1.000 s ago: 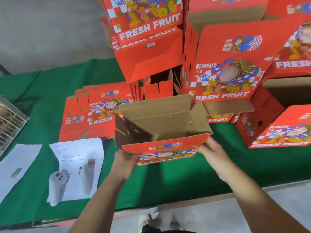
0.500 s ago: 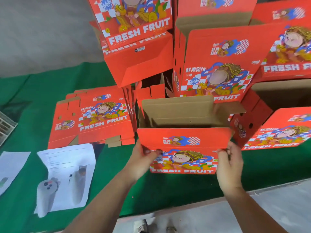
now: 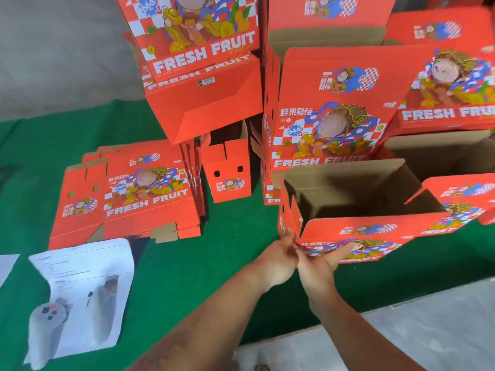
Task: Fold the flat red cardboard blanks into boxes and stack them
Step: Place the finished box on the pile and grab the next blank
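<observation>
1. The half-folded red box (image 3: 356,234) stands open-topped on the green desk (image 3: 187,263), brown inside, cartoon print in front.
2. Both hands meet at its near-left corner: left hand (image 3: 278,259) fingers pinch the edge; right hand (image 3: 318,266) fingers lie straight on the front.
3. Flat blanks (image 3: 128,199) lie well left.

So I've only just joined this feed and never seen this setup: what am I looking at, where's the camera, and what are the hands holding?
No machine here: a person works bare-handed, and the one camera sits on their head, looking forward and down. The left hand and right hand meet at the near left corner of an open-topped red box; how firm either grip is, I cannot tell. On the green table cover lie a pile of flat red blanks and printed sheets. Folded boxes are stacked behind.
</observation>
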